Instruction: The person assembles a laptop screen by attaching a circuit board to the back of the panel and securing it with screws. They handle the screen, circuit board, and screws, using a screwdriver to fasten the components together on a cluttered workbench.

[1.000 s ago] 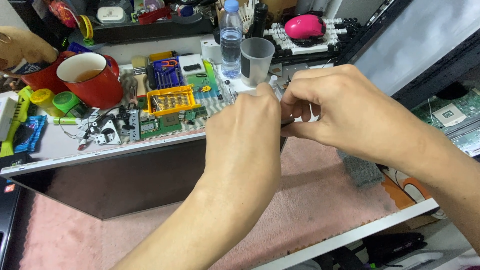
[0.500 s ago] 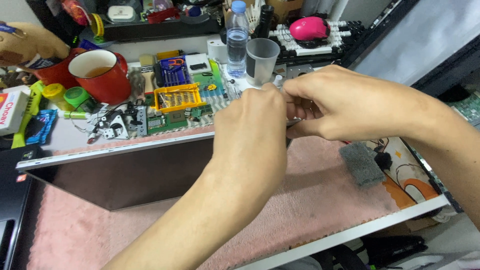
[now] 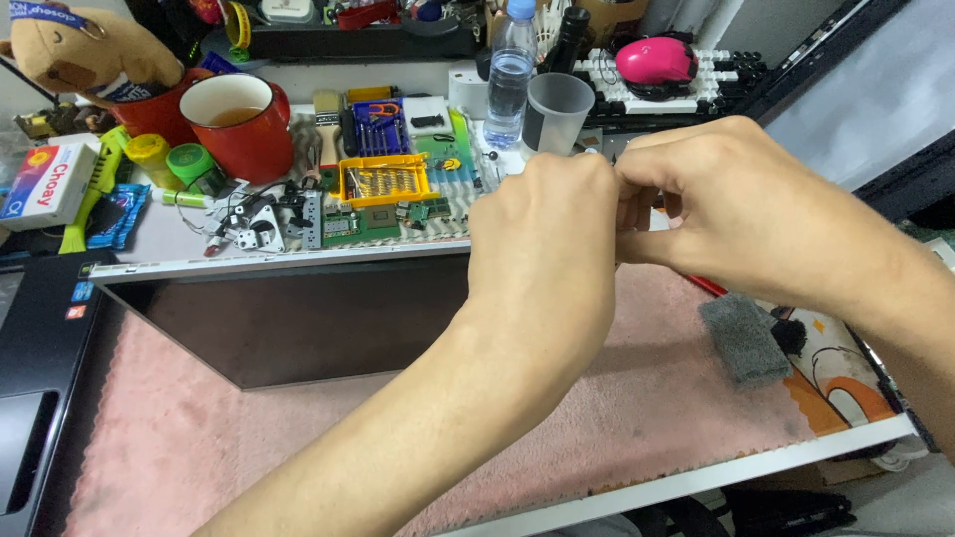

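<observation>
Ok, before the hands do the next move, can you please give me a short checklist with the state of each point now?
1. Both hands in view: ok. The left hand and right hand meet above the pink mat.
2. What the fingers pinch: cannot tell, it is hidden between them.
3. Plastic cup upright, apart from the hands: ok.
4. Water bottle capped and standing: ok.
5. Red mug holds liquid, stands among loose parts: not ok, spill risk.
6. Yellow bit tray within reach: ok.

Red mug (image 3: 244, 119), yellow bit case (image 3: 383, 179), pink mat (image 3: 637, 418), grey sponge (image 3: 743, 339), possibly magenta mouse (image 3: 655, 60).
</observation>
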